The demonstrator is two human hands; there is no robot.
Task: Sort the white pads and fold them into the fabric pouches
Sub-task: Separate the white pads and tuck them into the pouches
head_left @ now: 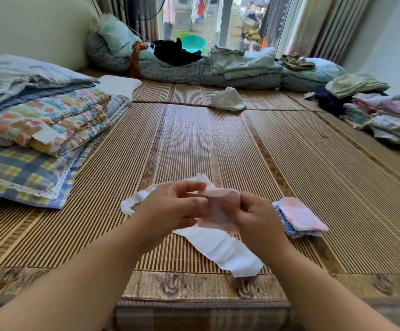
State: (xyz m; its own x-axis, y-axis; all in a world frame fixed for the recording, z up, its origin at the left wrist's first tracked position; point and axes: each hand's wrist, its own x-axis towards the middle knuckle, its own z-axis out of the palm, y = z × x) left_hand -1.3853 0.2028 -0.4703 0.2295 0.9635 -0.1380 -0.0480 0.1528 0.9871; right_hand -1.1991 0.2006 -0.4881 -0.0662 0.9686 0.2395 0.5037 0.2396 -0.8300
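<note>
You're holding a small pale pink fabric pouch (218, 206) up off the striped woven bamboo mat (218, 144) w/ both hands: left hand (170, 206) is pinching its upper edge, fingers narrow; right hand (256, 218) is gripping the right side, closed on the cloth. Can't tell whether a pad is already tucked inside. A long white pad (220, 247) is lying flat directly beneath your hands, and a second white lace-edged pad (134, 201) is trailing off to the left, partly hidden by the left hand. A finished-looking stack of folded pink and blue pouches (299, 218) is sitting just beside your right hand. Risks, as I judge them: you're working v. close to that stack, so the right wrist could nudge it apart; thin pouch fabric could slip from the pinch & drop onto the long pad, rumpling it; and w/ two pads overlapping below, you could grab both at once.
</note>
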